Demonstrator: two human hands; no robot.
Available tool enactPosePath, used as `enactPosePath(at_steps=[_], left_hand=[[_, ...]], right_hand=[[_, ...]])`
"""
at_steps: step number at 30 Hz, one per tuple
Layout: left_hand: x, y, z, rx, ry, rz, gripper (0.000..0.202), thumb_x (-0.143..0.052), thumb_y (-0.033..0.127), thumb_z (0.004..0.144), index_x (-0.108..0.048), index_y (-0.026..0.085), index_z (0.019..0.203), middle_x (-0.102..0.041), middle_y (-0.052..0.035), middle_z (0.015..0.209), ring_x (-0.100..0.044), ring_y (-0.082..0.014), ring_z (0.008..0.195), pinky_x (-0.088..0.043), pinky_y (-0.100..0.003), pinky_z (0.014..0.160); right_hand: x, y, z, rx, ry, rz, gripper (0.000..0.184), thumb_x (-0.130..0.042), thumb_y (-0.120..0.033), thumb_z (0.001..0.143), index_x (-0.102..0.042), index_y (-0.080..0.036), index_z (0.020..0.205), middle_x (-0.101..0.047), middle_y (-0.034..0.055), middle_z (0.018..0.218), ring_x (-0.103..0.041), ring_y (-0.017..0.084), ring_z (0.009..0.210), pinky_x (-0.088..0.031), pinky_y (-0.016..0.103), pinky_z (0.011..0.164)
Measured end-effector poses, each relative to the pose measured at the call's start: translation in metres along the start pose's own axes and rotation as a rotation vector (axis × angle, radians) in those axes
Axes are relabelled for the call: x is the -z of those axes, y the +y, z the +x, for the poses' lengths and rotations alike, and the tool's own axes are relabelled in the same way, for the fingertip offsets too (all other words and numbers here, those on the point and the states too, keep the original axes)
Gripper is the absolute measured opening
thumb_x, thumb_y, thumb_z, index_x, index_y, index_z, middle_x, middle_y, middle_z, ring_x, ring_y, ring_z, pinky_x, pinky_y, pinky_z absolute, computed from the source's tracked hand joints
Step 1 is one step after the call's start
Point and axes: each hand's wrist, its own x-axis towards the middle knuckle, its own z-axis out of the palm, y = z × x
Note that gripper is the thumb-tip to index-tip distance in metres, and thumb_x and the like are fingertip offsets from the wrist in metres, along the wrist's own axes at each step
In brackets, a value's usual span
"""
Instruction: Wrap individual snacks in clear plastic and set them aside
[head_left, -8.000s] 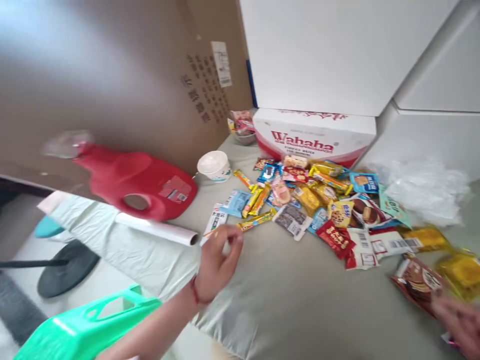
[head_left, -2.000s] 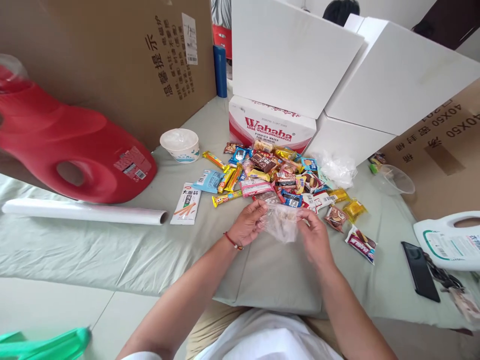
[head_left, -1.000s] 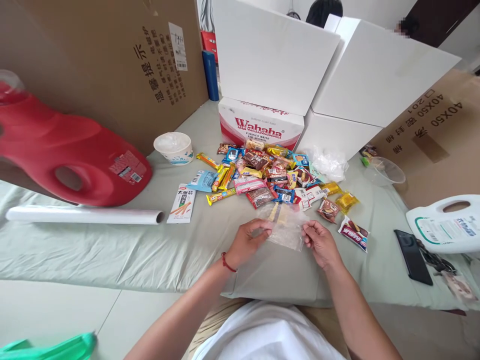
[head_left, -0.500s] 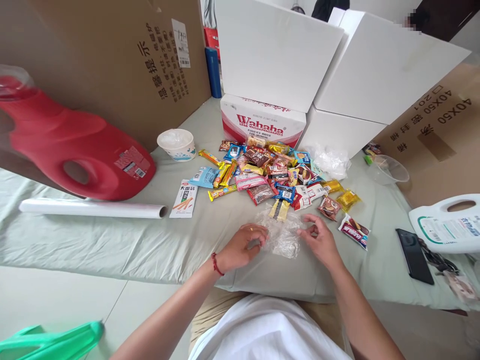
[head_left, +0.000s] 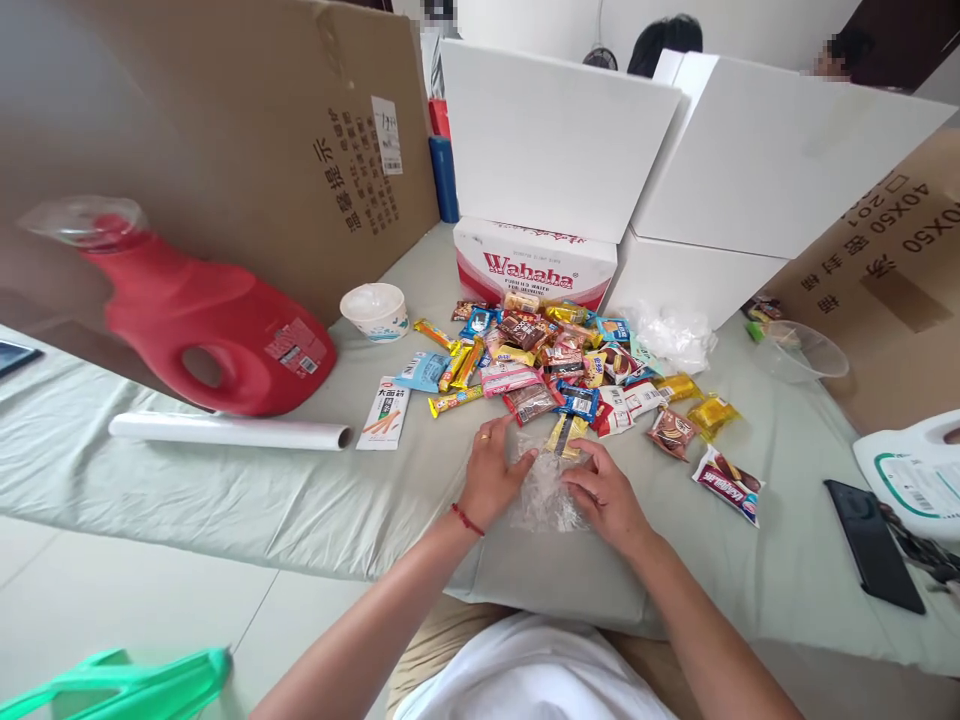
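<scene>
A crumpled clear plastic bag [head_left: 546,500] lies on the cloth between my two hands. My left hand [head_left: 491,475] is at the bag's left edge, its fingers stretched toward the snacks and its thumb over the plastic. On the other side, my right hand [head_left: 606,500] touches the bag with curved, parted fingers. A yellow snack packet [head_left: 566,436] sits just beyond the bag, near my right fingertips. Behind it spreads a heap of wrapped snacks, with a brown-red packet [head_left: 532,401] close to my left fingers and a blue packet [head_left: 577,401] beside it.
On the left are a red jug [head_left: 232,340], a white roll [head_left: 225,431], a paper bowl [head_left: 375,312] and a white snack packet [head_left: 384,414]. A Wahaba-style red-and-white carton [head_left: 534,266] stands behind the heap. Rightward lie crumpled plastic [head_left: 679,337], a phone [head_left: 874,545] and a white jug [head_left: 919,490].
Both hands have moved inward over the plastic bag. My left fingers have straightened away from me, and the bag looks flatter. The whole view has shifted slightly.
</scene>
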Motion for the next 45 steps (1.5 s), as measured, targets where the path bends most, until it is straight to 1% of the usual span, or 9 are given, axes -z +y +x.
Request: enactPosePath(at_steps=[7,18,22,27,31,34,37,41,45], left_hand=[[-0.004,-0.006,0.020,0.162,-0.178,-0.165,0.017,-0.063,0.036,0.081,-0.065,0.021,0.071,-0.061,-0.0021,0.069,-0.057,-0.0212,0.072,-0.043,-0.031,0.071],[0.023,0.019,0.005,0.566,-0.175,-0.999,0.045,-0.084,0.050,0.067,-0.054,0.020,0.083,-0.069,-0.0001,0.080,-0.068,-0.0150,0.075,-0.053,-0.028,0.073],[0.020,0.037,-0.003,0.555,-0.230,-1.097,0.049,-0.087,0.051,0.067,-0.054,0.020,0.085,-0.075,-0.0040,0.093,-0.073,-0.0187,0.087,-0.057,-0.034,0.085],[0.021,0.050,-0.018,0.516,-0.270,-1.072,0.047,-0.084,0.054,0.071,-0.055,0.020,0.086,-0.075,-0.0053,0.095,-0.072,-0.0184,0.088,-0.057,-0.034,0.085],[0.028,0.043,-0.032,0.491,-0.135,-1.022,0.044,-0.079,0.055,0.077,-0.053,0.020,0.086,-0.068,0.0001,0.084,-0.066,-0.0121,0.072,-0.053,-0.026,0.068],[0.036,0.033,-0.039,0.480,0.048,-0.995,0.042,-0.075,0.054,0.080,-0.047,0.022,0.085,-0.056,0.0065,0.074,-0.050,-0.0057,0.054,-0.046,-0.021,0.055],[0.052,0.024,-0.044,0.503,0.142,-0.956,0.041,-0.074,0.052,0.081,-0.045,0.023,0.086,-0.045,0.0095,0.068,-0.036,-0.0029,0.046,-0.034,-0.017,0.046],[0.077,0.004,-0.033,0.485,-0.012,-0.835,0.040,-0.074,0.053,0.079,-0.049,0.023,0.088,-0.042,0.0093,0.063,-0.031,-0.0038,0.044,-0.023,-0.017,0.041],[0.083,-0.025,0.000,0.392,-0.158,-0.490,0.035,-0.068,0.053,0.080,-0.055,0.021,0.085,-0.038,0.0082,0.058,-0.033,-0.0077,0.045,-0.027,-0.021,0.043]], right_hand=[[0.020,-0.011,-0.024,-0.008,0.064,-0.004,0.024,-0.054,-0.024,0.097,-0.077,-0.029,0.099,-0.056,0.0089,0.139,-0.065,0.022,0.096,-0.059,0.042,0.083],[0.089,0.002,-0.130,-0.151,0.203,-0.411,0.025,-0.053,-0.026,0.096,-0.076,-0.033,0.102,-0.062,0.0085,0.132,-0.065,0.028,0.108,-0.060,0.049,0.084],[0.080,-0.030,-0.101,-0.154,0.403,-0.433,0.021,-0.059,-0.034,0.096,-0.070,-0.032,0.114,-0.062,0.0105,0.124,-0.062,0.031,0.114,-0.053,0.051,0.095],[0.022,-0.039,-0.029,-0.183,0.320,-0.182,0.083,-0.075,-0.057,0.083,-0.041,-0.027,0.152,-0.052,0.0154,0.147,-0.045,0.037,0.138,-0.040,0.058,0.112],[0.002,-0.022,-0.002,-0.432,0.279,0.193,0.053,-0.066,-0.058,0.088,-0.062,-0.024,0.129,-0.071,0.0078,0.104,-0.064,0.029,0.107,-0.049,0.047,0.099],[0.008,-0.026,-0.005,-0.508,0.227,0.413,0.037,-0.070,-0.058,0.086,-0.071,-0.022,0.092,-0.068,0.0041,0.084,-0.063,0.022,0.085,-0.053,0.037,0.083],[0.021,-0.042,-0.016,-0.649,0.216,0.696,0.038,-0.079,-0.058,0.078,-0.068,-0.022,0.086,-0.060,-0.0002,0.072,-0.058,0.016,0.066,-0.051,0.027,0.057],[0.035,-0.049,-0.023,-0.838,0.208,0.875,0.044,-0.089,-0.053,0.065,-0.066,-0.021,0.084,-0.049,-0.0061,0.061,-0.041,0.007,0.045,-0.030,0.017,0.034],[0.029,-0.028,-0.023,-0.849,0.237,0.821,0.050,-0.092,-0.054,0.058,-0.066,-0.019,0.081,-0.051,-0.0067,0.061,-0.040,0.005,0.044,-0.029,0.015,0.033]])
